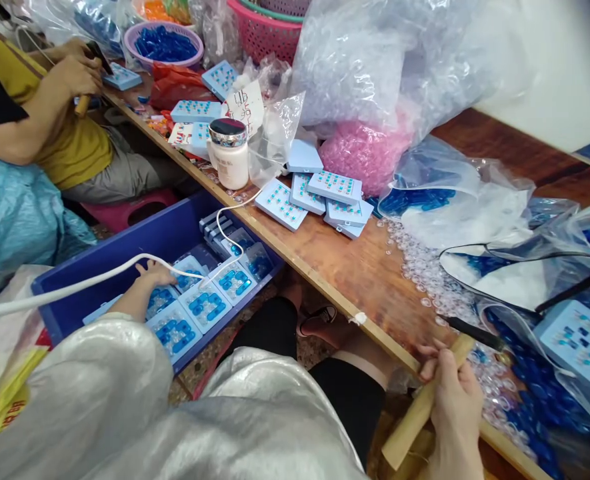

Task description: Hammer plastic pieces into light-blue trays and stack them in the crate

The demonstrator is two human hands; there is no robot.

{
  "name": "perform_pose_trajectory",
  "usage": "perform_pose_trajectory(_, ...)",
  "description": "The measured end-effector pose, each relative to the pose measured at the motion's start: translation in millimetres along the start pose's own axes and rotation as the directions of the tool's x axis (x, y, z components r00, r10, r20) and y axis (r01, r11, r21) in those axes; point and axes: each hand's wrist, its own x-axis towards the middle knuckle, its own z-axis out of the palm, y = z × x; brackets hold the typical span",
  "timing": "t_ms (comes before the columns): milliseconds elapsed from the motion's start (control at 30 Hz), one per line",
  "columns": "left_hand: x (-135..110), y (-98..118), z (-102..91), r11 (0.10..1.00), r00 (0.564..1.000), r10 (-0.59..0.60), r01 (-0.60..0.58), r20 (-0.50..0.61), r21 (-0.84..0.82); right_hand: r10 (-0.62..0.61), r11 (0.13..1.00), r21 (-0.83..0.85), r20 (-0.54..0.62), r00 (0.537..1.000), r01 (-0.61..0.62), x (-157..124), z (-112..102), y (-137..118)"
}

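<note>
My left hand (155, 275) reaches into a dark blue plastic bin (109, 237) with its fingers apart. It is over light blue flat cases (205, 303) that hold clear blue pieces; whether it touches one I cannot tell. At the table's edge, my right hand (452, 393) is closed around the wooden handle of a hammer (409, 427). The hammer's black head lies over the tabletop beside small clear rings (425, 280). To the right sits a light blue case (579, 340) with small coloured pieces on it, near loose dark blue pieces (529, 400).
Several light blue cases (281, 203) lie on the wooden table (345, 267) near a white jar (232, 157). Plastic bags (355, 67) crowd the back. A white cable (99, 279) crosses above the bin. At left, a co-worker's hands (77, 70) hold a hammer.
</note>
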Motion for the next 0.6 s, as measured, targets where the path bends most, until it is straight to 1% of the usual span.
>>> perform_pose_trajectory(100,-1,0,5.7,0.967,0.981,-0.196,0.192,0.007,0.169,0.016,1.0,0.012,0.006,1.0,-0.016,1,0,-2)
perform_pose_trajectory(133,-2,3,5.5,0.948,0.976,-0.219,0.213,-0.004,0.237,0.016,1.0,0.011,0.011,1.0,-0.016,1,0,-2)
perform_pose_trajectory(167,-4,8,3.8,0.932,0.977,-0.212,0.206,-0.013,0.299,0.014,1.0,0.007,0.017,1.0,-0.014,1,0,-3)
perform_pose_trajectory(200,-8,14,0.7,0.921,0.983,-0.184,0.174,-0.004,0.35,0.011,1.0,0.0,0.023,1.0,-0.011,1,0,-3)
perform_pose_trajectory(233,-14,22,-3.5,0.917,0.989,-0.147,0.122,0.037,0.38,0.01,1.0,-0.008,0.03,0.999,-0.01,1,-1,-4)
perform_pose_trajectory(267,-22,33,-8.2,0.926,0.988,-0.098,0.048,0.116,0.375,0.009,1.0,-0.013,0.035,0.999,-0.008,1,-1,-4)
perform_pose_trajectory(300,-32,45,-12.8,0.942,0.968,-0.045,-0.041,0.249,0.332,0.008,1.0,-0.015,0.038,0.999,-0.007,1,-1,-4)
perform_pose_trajectory(333,-44,61,-16.6,0.958,0.918,0.001,-0.114,0.397,0.262,0.006,1.0,-0.016,0.039,0.999,-0.005,1,-2,-4)
perform_pose_trajectory(367,-57,79,-19.0,0.967,0.828,0.091,-0.207,0.554,0.149,0.002,1.0,-0.018,0.039,0.999,-0.002,1,-2,-3)
perform_pose_trajectory(400,-70,99,-19.9,0.962,0.711,0.192,-0.271,0.676,0.012,-0.003,1.0,-0.021,0.04,0.999,0.004,2,-2,-3)
perform_pose_trajectory(433,-81,123,-19.0,0.941,0.605,0.302,-0.311,0.737,-0.131,-0.009,1.0,-0.024,0.042,0.999,0.01,2,-3,-2)
perform_pose_trajectory(467,-89,149,-16.8,0.897,0.504,0.419,-0.361,0.755,-0.257,-0.014,1.0,-0.026,0.046,0.999,0.015,2,-3,-2)
perform_pose_trajectory(500,-92,176,-13.5,0.834,0.446,0.533,-0.42,0.719,-0.358,-0.018,0.999,-0.029,0.05,0.999,0.02,1,-3,-2)
perform_pose_trajectory(533,-90,205,-9.8,0.761,0.456,0.636,-0.503,0.623,-0.41,-0.022,0.999,-0.031,0.055,0.998,0.024,1,-3,-1)
perform_pose_trajectory(567,-83,233,-6.4,0.688,0.521,0.722,-0.605,0.455,-0.401,-0.025,0.999,-0.035,0.059,0.998,0.027,1,-4,-1)
perform_pose_trajectory(600,-71,261,-3.9,0.621,0.58,0.783,-0.711,0.224,-0.33,-0.028,0.999,-0.04,0.063,0.998,0.031,0,-4,-1)
